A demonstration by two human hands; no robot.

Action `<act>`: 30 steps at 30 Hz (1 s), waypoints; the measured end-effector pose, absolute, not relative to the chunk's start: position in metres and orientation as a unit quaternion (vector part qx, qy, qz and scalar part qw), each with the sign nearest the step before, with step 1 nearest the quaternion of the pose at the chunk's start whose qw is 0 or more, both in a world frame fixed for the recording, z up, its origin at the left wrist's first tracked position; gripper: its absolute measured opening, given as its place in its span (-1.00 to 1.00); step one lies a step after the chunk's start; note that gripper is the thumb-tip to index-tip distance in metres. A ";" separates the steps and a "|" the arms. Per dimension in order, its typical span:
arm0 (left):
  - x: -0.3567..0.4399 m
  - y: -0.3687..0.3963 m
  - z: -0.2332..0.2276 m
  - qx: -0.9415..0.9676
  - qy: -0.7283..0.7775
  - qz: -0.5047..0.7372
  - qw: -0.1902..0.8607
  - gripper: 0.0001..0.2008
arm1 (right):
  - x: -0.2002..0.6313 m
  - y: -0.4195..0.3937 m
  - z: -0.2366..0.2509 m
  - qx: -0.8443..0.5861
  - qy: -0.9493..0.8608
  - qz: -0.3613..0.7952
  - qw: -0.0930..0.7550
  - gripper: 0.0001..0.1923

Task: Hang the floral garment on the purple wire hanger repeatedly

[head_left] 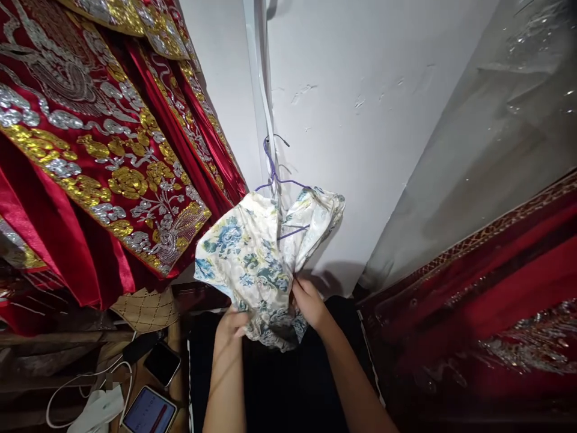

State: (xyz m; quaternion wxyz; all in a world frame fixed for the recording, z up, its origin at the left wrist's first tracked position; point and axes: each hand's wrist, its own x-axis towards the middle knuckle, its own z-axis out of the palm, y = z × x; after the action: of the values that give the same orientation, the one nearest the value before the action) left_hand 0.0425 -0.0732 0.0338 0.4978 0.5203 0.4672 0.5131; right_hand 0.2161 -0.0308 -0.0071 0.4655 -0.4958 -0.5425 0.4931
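A white blouse [246, 246] with a blue and green flower print hangs on a purple wire hanger [273, 162] in front of a pale wall. The hanger's hook is caught at a white strip [259, 72] on that wall. At the garment's lower left side, my left hand [232, 323] is closed on the cloth, a little blurred. My right hand [309, 300] pinches the front edge at the lower right, below the neck opening. Part of the hanger's bottom bar shows through that opening. The lower hem bunches between both hands.
Red satin costumes [135, 156] with gold and silver embroidery hang at left. More red cloth [518, 270] lies behind clear plastic [451, 174] at right. A lit phone [149, 412], a dark phone [162, 362] and a white cable [56, 394] lie on a wooden stool at lower left.
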 end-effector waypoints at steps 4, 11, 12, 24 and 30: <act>0.024 -0.078 0.007 0.393 0.455 0.579 0.551 -0.50 | 0.207 -0.040 -0.012 -0.491 -0.514 0.510 0.484 -0.48; 0.035 -0.065 -0.027 0.366 0.600 0.693 0.160 -0.54 | 0.216 -0.054 -0.012 -0.465 -0.510 0.560 0.459 -0.49; 0.045 -0.068 -0.030 0.412 0.594 0.671 0.163 -0.60 | 0.215 -0.056 -0.011 -0.454 -0.517 0.568 0.451 -0.51; 0.105 -0.071 -0.042 0.594 0.521 0.544 0.283 -0.80 | 0.223 -0.021 0.103 -0.445 -0.548 0.538 0.460 -0.68; 0.121 -0.067 -0.043 0.620 0.489 0.503 0.352 -0.76 | 0.223 0.011 0.206 -0.357 -0.573 0.455 0.581 -0.71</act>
State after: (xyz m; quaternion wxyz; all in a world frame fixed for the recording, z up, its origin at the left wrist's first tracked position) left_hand 0.1211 -0.0674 -0.0430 0.3521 0.6199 0.4887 0.5030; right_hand 0.2230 0.0111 0.2058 0.5812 -0.3566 -0.5726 0.4552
